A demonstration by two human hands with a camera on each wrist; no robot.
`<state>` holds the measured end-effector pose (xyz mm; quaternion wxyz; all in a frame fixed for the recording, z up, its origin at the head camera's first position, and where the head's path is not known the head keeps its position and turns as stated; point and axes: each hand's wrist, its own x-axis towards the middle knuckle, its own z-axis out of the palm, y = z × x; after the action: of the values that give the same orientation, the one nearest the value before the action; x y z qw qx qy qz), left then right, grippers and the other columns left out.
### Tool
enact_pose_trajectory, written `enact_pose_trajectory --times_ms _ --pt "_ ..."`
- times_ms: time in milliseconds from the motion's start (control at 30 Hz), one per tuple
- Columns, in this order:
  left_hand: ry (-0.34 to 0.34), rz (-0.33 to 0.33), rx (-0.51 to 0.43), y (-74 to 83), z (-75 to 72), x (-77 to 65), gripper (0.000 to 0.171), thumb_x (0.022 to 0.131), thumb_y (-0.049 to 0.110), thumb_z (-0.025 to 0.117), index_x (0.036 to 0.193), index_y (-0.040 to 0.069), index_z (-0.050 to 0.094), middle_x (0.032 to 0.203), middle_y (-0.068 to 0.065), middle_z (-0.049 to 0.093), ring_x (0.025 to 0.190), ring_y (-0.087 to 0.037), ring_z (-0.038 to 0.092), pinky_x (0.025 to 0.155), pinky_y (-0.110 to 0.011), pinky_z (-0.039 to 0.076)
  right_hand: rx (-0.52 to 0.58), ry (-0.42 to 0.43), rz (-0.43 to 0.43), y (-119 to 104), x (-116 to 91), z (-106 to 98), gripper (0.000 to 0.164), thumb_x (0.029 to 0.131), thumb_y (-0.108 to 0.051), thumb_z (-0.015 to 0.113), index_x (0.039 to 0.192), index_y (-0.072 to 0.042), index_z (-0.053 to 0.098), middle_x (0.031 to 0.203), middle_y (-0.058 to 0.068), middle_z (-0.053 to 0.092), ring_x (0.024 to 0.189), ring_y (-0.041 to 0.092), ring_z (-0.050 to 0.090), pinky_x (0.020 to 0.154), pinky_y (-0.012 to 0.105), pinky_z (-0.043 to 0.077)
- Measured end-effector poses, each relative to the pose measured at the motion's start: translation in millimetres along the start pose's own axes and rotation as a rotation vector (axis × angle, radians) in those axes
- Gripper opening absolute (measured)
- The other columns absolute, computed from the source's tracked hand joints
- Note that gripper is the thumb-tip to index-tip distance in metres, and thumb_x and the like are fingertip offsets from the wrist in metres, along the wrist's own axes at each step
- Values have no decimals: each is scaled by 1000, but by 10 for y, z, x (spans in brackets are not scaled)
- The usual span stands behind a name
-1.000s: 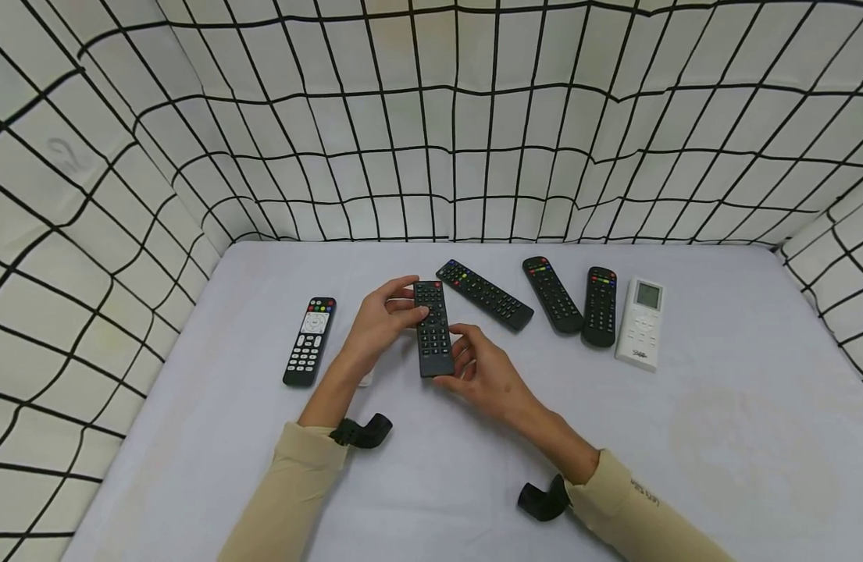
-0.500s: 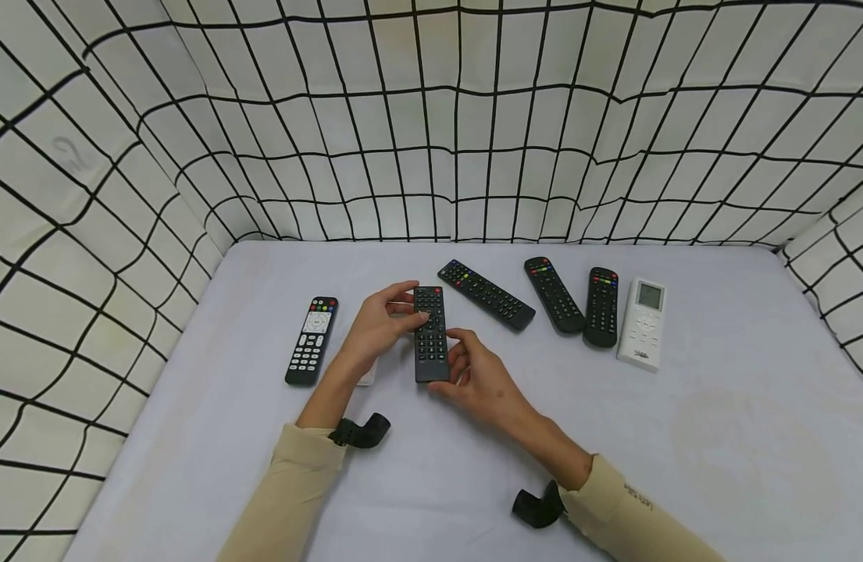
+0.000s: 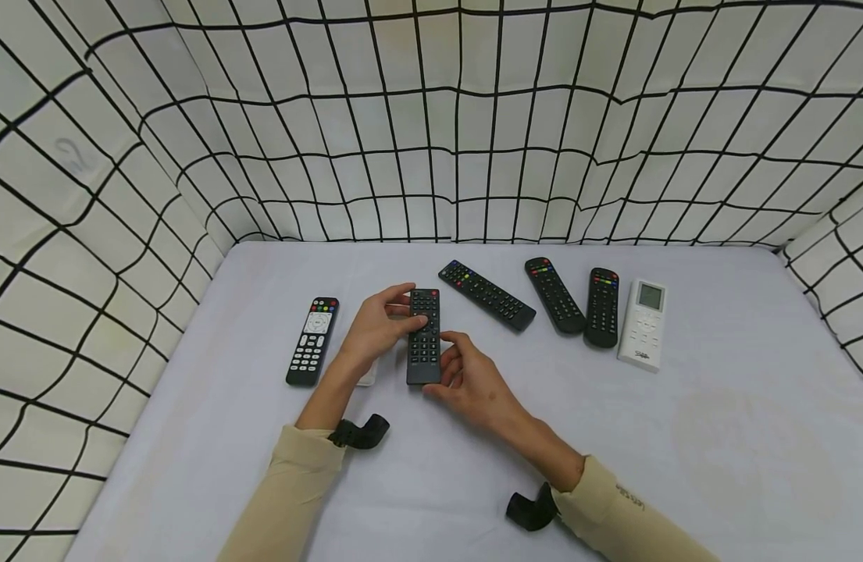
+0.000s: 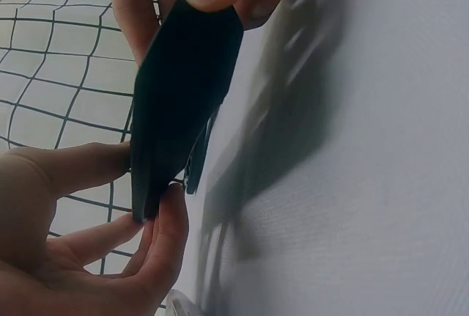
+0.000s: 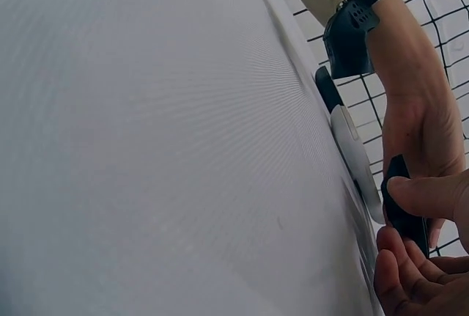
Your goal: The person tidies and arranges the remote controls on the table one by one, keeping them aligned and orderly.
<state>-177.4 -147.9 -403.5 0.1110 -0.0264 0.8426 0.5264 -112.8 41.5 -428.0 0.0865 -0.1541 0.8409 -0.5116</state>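
A black remote control (image 3: 424,343) with a red button at its top corner is held above the table between both hands. My left hand (image 3: 376,328) grips its upper left side, thumb on the button face and fingers behind. The right hand (image 3: 478,384) pinches its lower right end, thumb at the bottom edge. In the left wrist view the remote (image 4: 183,96) appears edge-on, its shadow falling on the cloth. The right wrist view shows the right thumb (image 5: 429,195) against the end of the remote (image 5: 399,210). Partly hidden under the left wrist lies a white object (image 3: 367,375).
A black remote with white buttons (image 3: 313,341) lies to the left. Toward the back right are a slanted black remote (image 3: 487,295), two more black remotes (image 3: 554,297) and a white remote with a screen (image 3: 642,324). White walls with a black grid (image 3: 431,125) surround the white table (image 3: 740,421).
Both hands have brought the black remote slightly toward the body, and it has shifted a little left with the right hand. The other remotes lie where they were.
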Motion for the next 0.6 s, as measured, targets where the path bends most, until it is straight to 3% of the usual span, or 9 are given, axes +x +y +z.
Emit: enact_pose_trajectory --times_ms 400,600 --pt "0 -15 24 0 12 4 68 96 14 74 158 14 46 149 -17 56 134 -33 57 104 -48 51 12 7 -7 11 6 55 78 83 -3 86 149 1 45 104 9 67 80 11 61 72 20 52" --pt "9 -6 80 21 13 8 68 97 15 72 159 12 44 149 -18 56 134 -34 57 103 -49 53 -11 10 -9 -10 10 75 78 83 -4 86 149 1 45 104 9 68 78 11 60 69 20 50"
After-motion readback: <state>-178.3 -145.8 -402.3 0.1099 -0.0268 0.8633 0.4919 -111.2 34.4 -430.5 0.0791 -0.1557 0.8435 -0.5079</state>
